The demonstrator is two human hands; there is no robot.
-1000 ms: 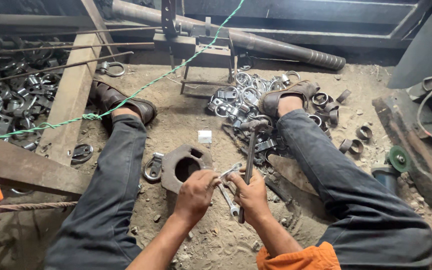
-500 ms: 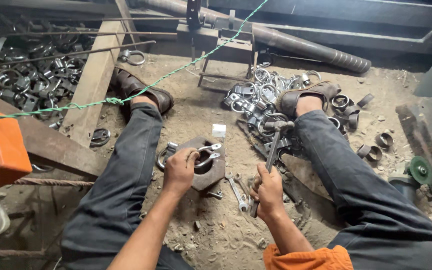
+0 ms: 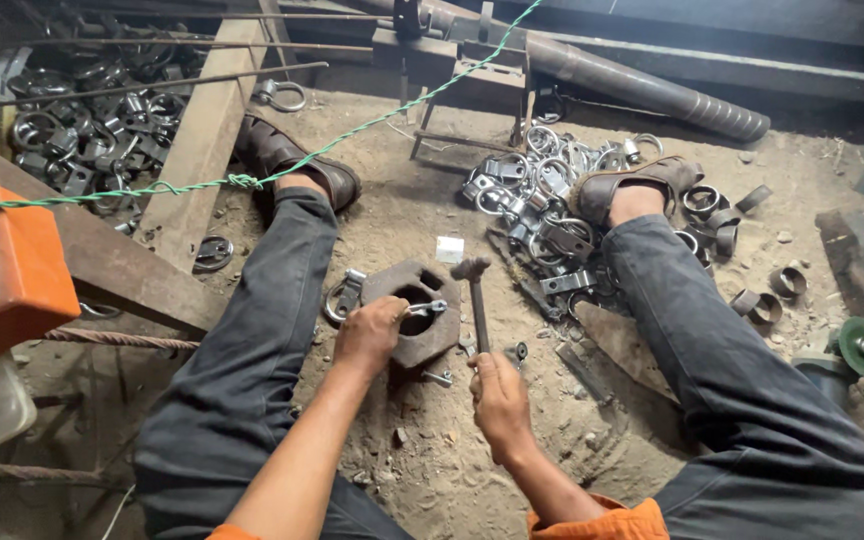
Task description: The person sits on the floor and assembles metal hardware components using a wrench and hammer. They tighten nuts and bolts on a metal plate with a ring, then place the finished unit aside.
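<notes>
Our left hand (image 3: pixel 370 335) pinches a small metal clamp piece (image 3: pixel 426 309) in its fingers over the octagonal steel block (image 3: pixel 414 312) on the dirt floor (image 3: pixel 432 470). At 3 o'clock of it, our right hand (image 3: pixel 499 397) has its fingers wrapped around the hammer (image 3: pixel 476 300), head raised at 12 o'clock.

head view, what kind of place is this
Probably a small metalworking shop with a dirt floor. A pile of metal rings lies by the feet, the right hand holds a hammer, and the left hand steadies a heavy iron block.
</notes>
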